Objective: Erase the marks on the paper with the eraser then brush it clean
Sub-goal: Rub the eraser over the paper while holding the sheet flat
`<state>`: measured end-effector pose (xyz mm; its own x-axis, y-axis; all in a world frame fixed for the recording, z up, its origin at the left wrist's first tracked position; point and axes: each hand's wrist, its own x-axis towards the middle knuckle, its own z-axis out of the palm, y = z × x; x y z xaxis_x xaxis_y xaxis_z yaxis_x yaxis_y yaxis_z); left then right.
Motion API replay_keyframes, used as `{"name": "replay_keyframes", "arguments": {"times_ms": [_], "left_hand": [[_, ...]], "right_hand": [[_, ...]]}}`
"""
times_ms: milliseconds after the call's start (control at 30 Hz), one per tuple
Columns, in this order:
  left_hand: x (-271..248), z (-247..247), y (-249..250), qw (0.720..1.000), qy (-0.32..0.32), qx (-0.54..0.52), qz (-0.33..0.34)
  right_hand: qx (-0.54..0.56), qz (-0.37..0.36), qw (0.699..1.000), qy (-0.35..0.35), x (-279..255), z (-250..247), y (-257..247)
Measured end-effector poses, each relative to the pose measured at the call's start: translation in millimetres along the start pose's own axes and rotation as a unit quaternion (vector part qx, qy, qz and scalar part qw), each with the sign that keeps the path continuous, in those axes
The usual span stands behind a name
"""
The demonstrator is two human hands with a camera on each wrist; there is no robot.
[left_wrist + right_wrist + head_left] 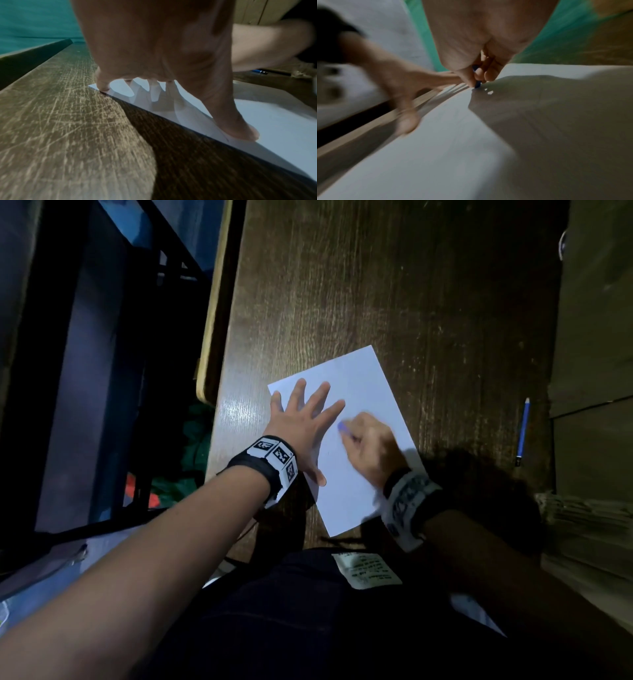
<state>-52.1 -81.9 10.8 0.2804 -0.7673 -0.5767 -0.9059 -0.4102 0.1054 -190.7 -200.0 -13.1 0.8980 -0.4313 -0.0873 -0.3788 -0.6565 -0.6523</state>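
Observation:
A white sheet of paper [359, 392] lies tilted on the dark wooden table [394, 285]. My left hand [303, 422] lies flat on the sheet's left part with its fingers spread, pressing it down; in the left wrist view the left hand [154, 47] has its fingertips and thumb on the paper [274, 121]. My right hand [368, 443] pinches a small blue eraser [342, 426] and holds its tip on the sheet beside the left index finger. In the blurred right wrist view the eraser [477, 84] touches the paper [445, 135]. I make out no marks.
A blue pencil [523, 431] lies on the table to the right of the sheet, also seen as the pencil [260, 71]. The table's left edge [214, 313] drops off to a dark frame and green cloth. A wooden panel [596, 320] stands at the right.

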Motion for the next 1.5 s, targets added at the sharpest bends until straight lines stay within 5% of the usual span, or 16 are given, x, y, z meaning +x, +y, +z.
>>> {"name": "replay_keyframes", "arguments": {"times_ms": [100, 233, 300, 467, 633, 800, 967, 1133, 1300, 1500], "left_hand": [[1.2, -0.5, -0.6, 1.000, -0.001, 0.010, -0.003], [1.9, -1.3, 0.2, 1.000, -0.006, 0.007, 0.000], [1.8, -0.8, 0.6, 1.000, -0.008, 0.005, -0.001], [2.4, -1.8, 1.0, 1.000, -0.010, 0.011, -0.009], [0.3, -3.5, 2.4, 1.000, -0.016, 0.005, -0.006], [1.5, -2.7, 1.6, 1.000, -0.009, 0.008, -0.010], [1.4, -1.7, 2.1, 1.000, -0.016, 0.011, -0.006], [3.0, -1.0, 2.0, 1.000, -0.008, 0.017, -0.011], [2.4, -0.2, 1.6, 1.000, -0.008, 0.006, -0.007], [3.7, 0.4, 0.7, 1.000, -0.008, 0.016, -0.009]], "right_hand": [[-0.014, -0.138, 0.980, -0.141, -20.2, -9.1, -8.0], [-0.067, -0.025, 0.997, 0.025, 31.2, -20.0, 7.4], [-0.057, -0.016, 0.997, 0.045, 20.7, -10.1, 5.3], [-0.014, -0.118, 0.985, -0.122, -19.7, -11.4, -5.2], [-0.074, -0.020, 0.996, 0.037, 24.6, -12.6, 8.9], [-0.035, -0.127, 0.984, -0.123, -22.3, -13.3, -8.5], [-0.093, -0.011, 0.995, 0.030, 23.9, -17.6, 9.8], [-0.037, -0.140, 0.980, -0.137, -23.7, -15.3, -11.0], [-0.089, -0.011, 0.996, 0.029, 25.4, -22.4, 8.6], [-0.027, -0.152, 0.976, -0.153, -20.8, -20.4, -7.8]]}}
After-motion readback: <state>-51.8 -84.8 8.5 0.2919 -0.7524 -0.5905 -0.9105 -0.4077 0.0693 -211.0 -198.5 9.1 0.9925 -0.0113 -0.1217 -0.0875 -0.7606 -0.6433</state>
